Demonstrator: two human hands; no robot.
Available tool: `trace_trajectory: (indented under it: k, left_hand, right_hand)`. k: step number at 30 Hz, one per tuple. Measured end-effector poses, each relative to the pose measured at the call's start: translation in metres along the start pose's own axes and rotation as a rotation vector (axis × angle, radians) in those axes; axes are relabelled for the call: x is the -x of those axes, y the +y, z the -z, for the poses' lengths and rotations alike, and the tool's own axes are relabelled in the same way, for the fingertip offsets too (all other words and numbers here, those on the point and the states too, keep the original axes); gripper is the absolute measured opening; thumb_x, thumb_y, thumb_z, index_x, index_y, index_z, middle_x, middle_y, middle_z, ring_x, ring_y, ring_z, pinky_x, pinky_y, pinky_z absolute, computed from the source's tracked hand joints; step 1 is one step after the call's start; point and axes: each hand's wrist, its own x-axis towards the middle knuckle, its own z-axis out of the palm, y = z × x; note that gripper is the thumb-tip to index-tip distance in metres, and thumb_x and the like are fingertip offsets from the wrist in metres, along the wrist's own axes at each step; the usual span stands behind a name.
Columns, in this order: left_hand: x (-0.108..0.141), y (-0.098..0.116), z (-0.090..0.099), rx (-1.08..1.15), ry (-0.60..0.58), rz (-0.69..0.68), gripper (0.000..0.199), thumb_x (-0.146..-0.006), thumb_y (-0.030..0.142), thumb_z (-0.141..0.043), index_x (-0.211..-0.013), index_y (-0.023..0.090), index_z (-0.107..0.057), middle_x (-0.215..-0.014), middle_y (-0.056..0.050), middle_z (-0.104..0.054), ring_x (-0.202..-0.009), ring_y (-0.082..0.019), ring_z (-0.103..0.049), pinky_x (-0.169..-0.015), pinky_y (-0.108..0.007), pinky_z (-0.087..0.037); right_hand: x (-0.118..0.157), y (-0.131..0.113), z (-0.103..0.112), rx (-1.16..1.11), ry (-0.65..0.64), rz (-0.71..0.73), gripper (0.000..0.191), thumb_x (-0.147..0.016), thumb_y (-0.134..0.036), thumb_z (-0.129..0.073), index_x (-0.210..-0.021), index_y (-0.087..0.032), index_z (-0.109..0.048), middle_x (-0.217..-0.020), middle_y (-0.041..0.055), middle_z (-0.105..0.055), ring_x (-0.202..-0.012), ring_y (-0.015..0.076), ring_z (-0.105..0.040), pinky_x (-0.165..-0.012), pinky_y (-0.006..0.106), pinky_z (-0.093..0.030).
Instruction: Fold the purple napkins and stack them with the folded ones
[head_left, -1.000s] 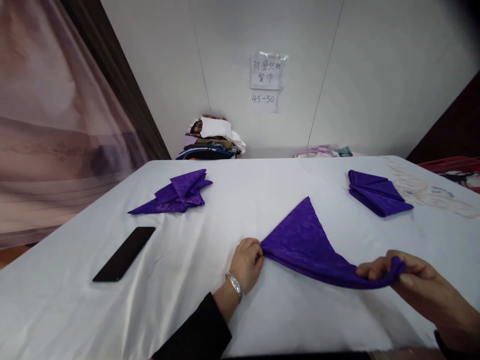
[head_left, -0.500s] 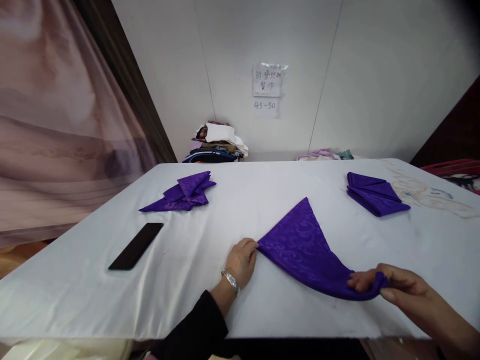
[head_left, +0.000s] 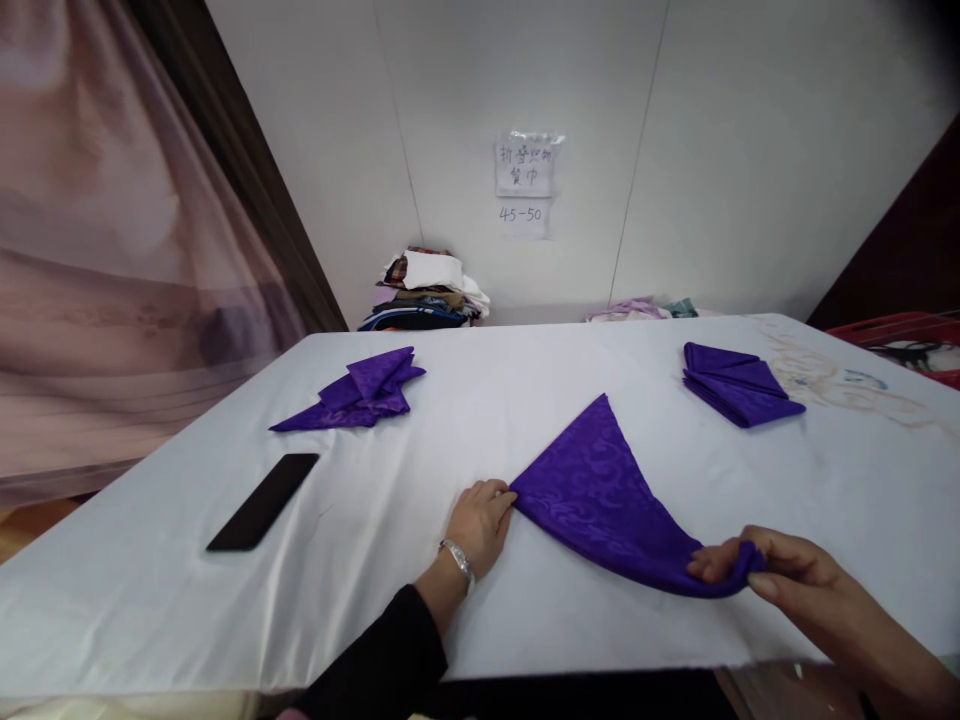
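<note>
A purple patterned cloth napkin [head_left: 600, 500], folded to a triangle, lies in front of me on the white tablecloth [head_left: 420, 640]. My left hand [head_left: 481, 520], with a silver bracelet at the wrist, pinches its left corner against the table. At the opposite end my right hand [head_left: 772, 575] is closed on the right corner, where the fabric curls up around the fingers. The napkin's near edge bows down between the two hands, and its far point lies flat. Parts of the right fingers are hidden by the cloth.
A pleated purple napkin [head_left: 367, 390] lies at the far left, another folded one [head_left: 739, 385] at the far right. A flat dark rectangular object [head_left: 264, 502] rests left of my hand. Clothes are stacked [head_left: 424, 290] behind the table, below a paper sign [head_left: 523, 185] on the wall.
The whole view has shifted slightly, so everything sits a little further left. Both hands keep their hold on the napkin, and its shape is nearly the same.
</note>
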Motion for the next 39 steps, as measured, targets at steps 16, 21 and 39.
trace_trajectory:
  k: [16,21,39]
  left_hand:
    - [-0.016,-0.009,0.0,0.033,-0.054,-0.113,0.019,-0.086,0.019,-0.044,-0.084,0.021,-0.063,-0.086,-0.004,-0.06,-0.079,-0.018,-0.055,-0.071,-0.034,-0.046]
    - [-0.017,-0.011,0.003,0.118,-0.054,-0.048,0.021,-0.086,0.019,-0.043,-0.08,0.023,-0.063,-0.086,-0.003,-0.06,-0.08,-0.017,-0.055,-0.072,-0.034,-0.046]
    - [-0.016,-0.02,-0.011,0.118,-0.001,0.041,0.016,-0.085,0.02,-0.043,-0.079,0.022,-0.057,-0.108,-0.005,-0.059,-0.105,-0.021,-0.052,-0.087,-0.042,-0.044]
  right_hand:
    - [-0.109,-0.031,0.018,-0.325,0.439,0.106,0.027,-0.07,-0.039,-0.069,-0.066,-0.019,-0.051,-0.061,-0.0039,-0.052,-0.055,0.009,-0.049,-0.054,0.023,-0.042]
    - [-0.185,-0.016,0.036,-0.079,0.456,-0.016,0.034,-0.065,-0.046,-0.067,-0.065,-0.019,-0.047,-0.06,-0.0024,-0.052,-0.053,0.0109,-0.051,-0.052,0.025,-0.044]
    - [-0.284,0.049,0.04,0.687,0.425,-0.081,0.024,-0.068,-0.034,-0.059,-0.053,-0.019,-0.049,-0.053,-0.0023,-0.05,-0.053,0.0122,-0.045,-0.05,0.024,-0.027]
